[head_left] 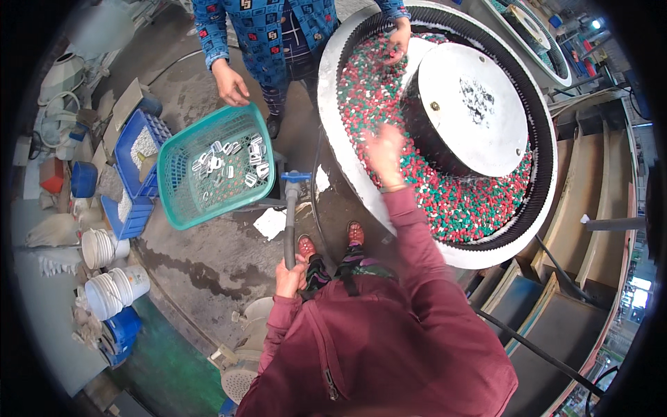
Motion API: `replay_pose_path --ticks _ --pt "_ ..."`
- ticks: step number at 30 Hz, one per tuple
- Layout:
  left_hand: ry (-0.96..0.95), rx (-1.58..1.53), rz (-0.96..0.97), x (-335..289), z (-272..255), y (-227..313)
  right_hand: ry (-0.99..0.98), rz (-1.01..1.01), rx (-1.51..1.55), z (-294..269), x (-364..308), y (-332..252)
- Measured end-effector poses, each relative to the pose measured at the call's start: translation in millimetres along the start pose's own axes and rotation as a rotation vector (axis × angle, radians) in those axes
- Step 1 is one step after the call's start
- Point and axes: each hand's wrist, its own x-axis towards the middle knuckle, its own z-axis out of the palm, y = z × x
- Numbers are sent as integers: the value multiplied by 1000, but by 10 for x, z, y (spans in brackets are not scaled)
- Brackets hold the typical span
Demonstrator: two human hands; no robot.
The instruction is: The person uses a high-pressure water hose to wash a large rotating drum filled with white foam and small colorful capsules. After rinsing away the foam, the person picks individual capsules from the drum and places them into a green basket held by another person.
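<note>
My left hand is wrapped round the lower end of a grey pipe, which has a blue valve handle at its top. My right hand, smeared by motion, is over the near left part of a round vibratory bowl. Small red, green and white pellets fill the bowl around a raised centre hub. Whether that hand holds anything is too blurred to tell. A green plastic basket with several shiny metal parts stands to the left of the pipe.
Across from me, a co-worker in a blue patterned jacket has one hand by the basket and another at the pellets. Blue crates with white pellets and white buckets stand at left. Troughs lie at right.
</note>
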Motion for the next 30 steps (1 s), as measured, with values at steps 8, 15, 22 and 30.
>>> replay_pose_path --ticks 8,15,22,30 --pt "26 144 -73 -47 122 -329 -198 279 -577 392 -392 1693" --pt "51 165 -119 -121 261 -387 -817 34 -491 -634 -670 1350" --pt "51 10 26 -82 398 -326 -1097 24 -767 -1935 -1056 1937" --pt "77 -70 88 -6 320 -346 -774 235 -1144 -2523 -827 2617"
